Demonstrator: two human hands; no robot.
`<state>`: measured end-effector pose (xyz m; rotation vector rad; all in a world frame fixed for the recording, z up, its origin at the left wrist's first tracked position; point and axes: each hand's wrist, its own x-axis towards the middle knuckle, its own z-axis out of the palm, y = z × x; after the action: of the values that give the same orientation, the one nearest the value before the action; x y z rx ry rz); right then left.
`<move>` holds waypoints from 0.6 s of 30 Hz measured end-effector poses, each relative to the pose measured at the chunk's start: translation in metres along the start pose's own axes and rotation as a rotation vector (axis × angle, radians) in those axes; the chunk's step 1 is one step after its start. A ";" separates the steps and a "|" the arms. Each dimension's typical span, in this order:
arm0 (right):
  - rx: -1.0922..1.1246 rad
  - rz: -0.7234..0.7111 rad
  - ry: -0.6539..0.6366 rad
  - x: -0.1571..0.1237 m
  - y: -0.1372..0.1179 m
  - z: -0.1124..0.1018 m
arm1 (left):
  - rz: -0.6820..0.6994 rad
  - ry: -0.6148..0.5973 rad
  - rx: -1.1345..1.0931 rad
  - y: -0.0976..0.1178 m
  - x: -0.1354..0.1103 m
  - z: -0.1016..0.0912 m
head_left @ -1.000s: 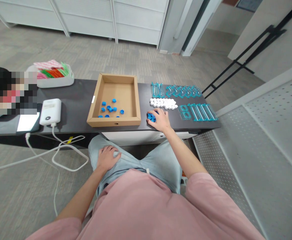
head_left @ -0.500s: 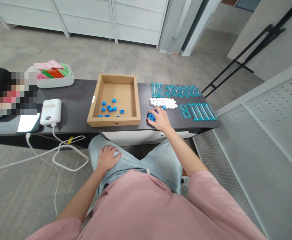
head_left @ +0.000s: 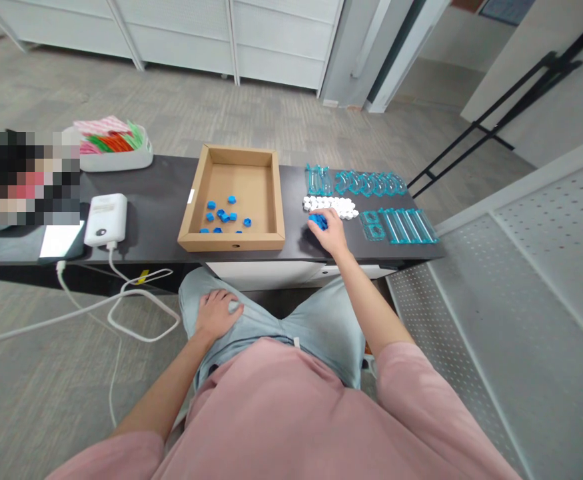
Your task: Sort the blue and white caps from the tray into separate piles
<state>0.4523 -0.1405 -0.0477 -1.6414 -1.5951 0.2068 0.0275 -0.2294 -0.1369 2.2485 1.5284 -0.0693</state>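
Note:
My right hand is closed around a clump of small blue pieces, lifted just above the dark table right of a cardboard tray. Several more blue pieces lie inside that tray. A patch of small white pieces sits just beyond the hand. My left hand rests flat on my left thigh, fingers spread, holding nothing.
Clear teal tube parts and more teal parts line the table's right end. A white power bank with a trailing cable, a phone and a white bin of coloured strips occupy the left.
My right hand has gathered the blue pieces off the table and raised them slightly, shifting up toward the white pieces. The left hand has stayed on my thigh.

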 end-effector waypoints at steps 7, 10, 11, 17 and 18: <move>0.328 0.115 0.171 0.034 0.008 0.002 | -0.014 0.022 -0.032 -0.002 0.003 0.009; 0.452 0.124 0.184 0.058 0.000 0.007 | -0.015 0.026 -0.042 -0.002 0.003 0.011; 0.484 0.114 0.169 0.066 -0.007 0.010 | -0.016 0.029 -0.042 -0.001 0.002 0.011; 0.357 -0.196 -0.075 0.099 -0.084 0.052 | -0.001 0.063 -0.080 0.000 0.000 0.007; 0.298 -0.247 -0.131 0.101 -0.098 0.062 | -0.001 0.064 -0.089 0.001 -0.001 0.007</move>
<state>0.3575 -0.0368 0.0161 -1.2140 -1.7539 0.4077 0.0289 -0.2328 -0.1427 2.1995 1.5348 0.0696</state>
